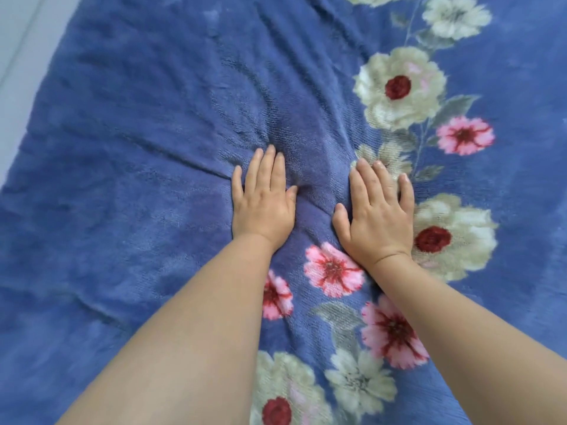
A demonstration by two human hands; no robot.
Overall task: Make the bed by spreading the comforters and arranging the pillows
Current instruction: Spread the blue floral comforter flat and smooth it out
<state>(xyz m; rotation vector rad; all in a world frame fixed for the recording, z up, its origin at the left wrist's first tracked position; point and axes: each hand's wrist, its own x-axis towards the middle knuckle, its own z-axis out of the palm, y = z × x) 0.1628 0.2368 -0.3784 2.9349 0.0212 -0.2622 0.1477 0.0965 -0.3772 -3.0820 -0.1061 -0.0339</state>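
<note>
A blue fleece comforter [138,124] with a band of cream, pink and red flowers fills almost the whole head view. My left hand [262,199] lies flat on it, palm down, fingers together. My right hand [376,214] lies flat beside it, fingers slightly spread, over the edge of the flower band. Both hands hold nothing. Wrinkles fan out in the cloth from between and beyond the hands. No pillow is in view.
The comforter's left edge runs diagonally at the upper left, with a pale wall or floor surface [18,56] beyond it. Soft folds cross the cloth on the left side.
</note>
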